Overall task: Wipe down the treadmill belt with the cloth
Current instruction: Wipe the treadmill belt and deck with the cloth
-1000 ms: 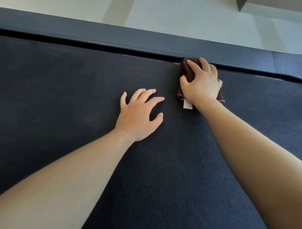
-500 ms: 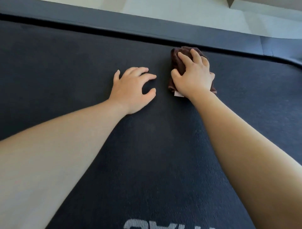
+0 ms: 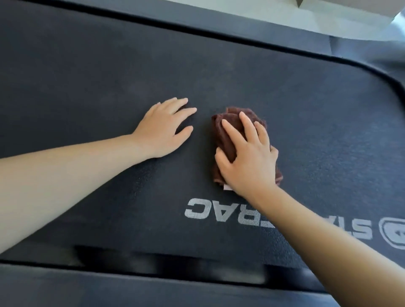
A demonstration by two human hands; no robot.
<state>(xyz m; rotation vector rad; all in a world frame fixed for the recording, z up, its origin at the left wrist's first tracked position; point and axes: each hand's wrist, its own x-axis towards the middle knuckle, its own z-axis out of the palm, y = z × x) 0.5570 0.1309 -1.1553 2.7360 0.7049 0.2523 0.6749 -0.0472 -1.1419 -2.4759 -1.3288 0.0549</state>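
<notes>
Pale grey floor (image 3: 274,8) shows only as a narrow strip along the top edge, beyond the treadmill's far side rail (image 3: 241,28). Top right corner: off-white flat surface (image 3: 350,6) with a small dark wedge (image 3: 299,3) at its left end; wall or furniture base, cannot tell which. Light is soft and even, with a bright washed-out patch (image 3: 399,16) at the right edge; near side rail (image 3: 153,291) dark and blurred.

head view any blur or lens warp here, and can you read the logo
Head view: the belt is smeared with blur along its near edge; the far rail bows from the wide lens; the logo is sharp, upside down, partly hidden by the right arm; no harsh glare.
</notes>
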